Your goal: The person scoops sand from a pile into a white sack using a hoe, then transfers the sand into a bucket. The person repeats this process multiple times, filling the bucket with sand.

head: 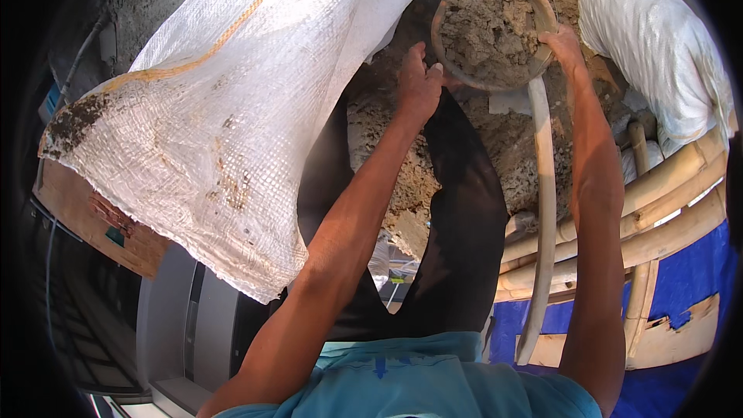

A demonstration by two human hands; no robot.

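A round bucket (461,77) filled with clumpy wet mortar or soil (487,26) stands in front of me. A thin wire handle shows along its far rim. My right hand (562,46) grips the bucket's right rim, thumb over the inside edge. Just left of the bucket is my left hand (419,86), thumb and a finger spread; whether it touches the bucket wall cannot be made out. From the bucket's near side, a pale wooden tool handle (544,186) runs back past my right leg. Its head is hidden.
A large white woven sack (249,98) with a yellow stripe bulges beside my left arm. Another white sack (644,40) lies at the far right. Bamboo poles (673,191) form a rail above blue tarpaulin (691,278). Rough soil (400,180) lies between my legs.
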